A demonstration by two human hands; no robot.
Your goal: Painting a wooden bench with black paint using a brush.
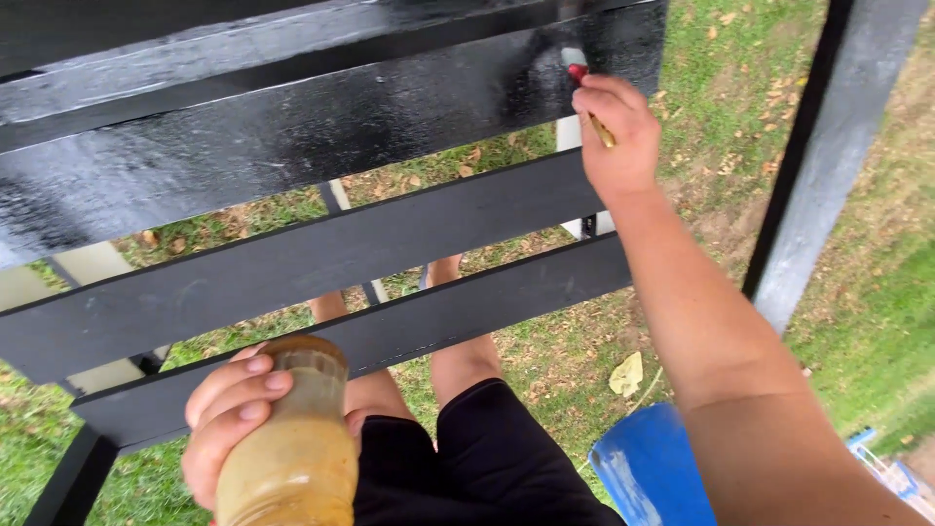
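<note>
At wet black slat (321, 122): right hand (614, 136) fingers pinch paintbrush (584, 93); left hand (229, 424) grips jar (292, 448) (murky).

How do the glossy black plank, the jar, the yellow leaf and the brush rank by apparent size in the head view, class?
1. Glossy black plank, crossing most of the frame.
2. Jar in the left hand; it sits near the camera, which enlarges it.
3. Yellow leaf and brush: unsure, since the right hand hides much of the brush.

Counted around the two hands: four black slats (321, 127) run between and beyond them, one paintbrush (584, 93) sits in the right hand (616, 131), one cloudy jar (292, 438) in the left hand (229, 419), and one blue container (648, 468) lies below the right forearm.
</note>
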